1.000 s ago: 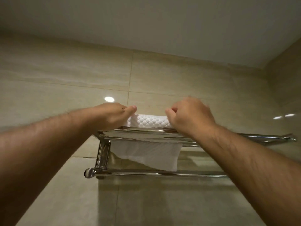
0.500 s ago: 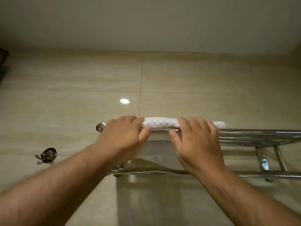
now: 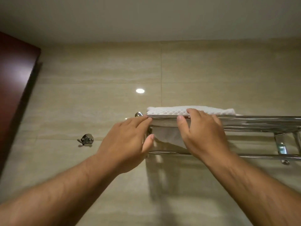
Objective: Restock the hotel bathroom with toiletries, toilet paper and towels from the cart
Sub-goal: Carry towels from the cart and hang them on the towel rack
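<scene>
A folded white towel (image 3: pixel 192 110) is lying flat on the top shelf of the chrome towel rack (image 3: pixel 263 122), toward the rack's left end. The right hand (image 3: pixel 203 134) is reaching over the rack's front rail with fingers extended, its fingertips resting on the towel's front edge and gripping nothing. The left hand (image 3: pixel 128 141) is hovering at the rack's left corner, fingers straight and released, with its fingertips touching the front rail. A second white cloth (image 3: pixel 168 137) is hanging beneath the rack's shelf, partly hidden behind both hands. A metal wall hook (image 3: pixel 86 139) is sitting on the beige tiled wall (image 3: pixel 97 69) left of the rack, and a dark red panel (image 3: pixel 14 88) is standing farther left.
</scene>
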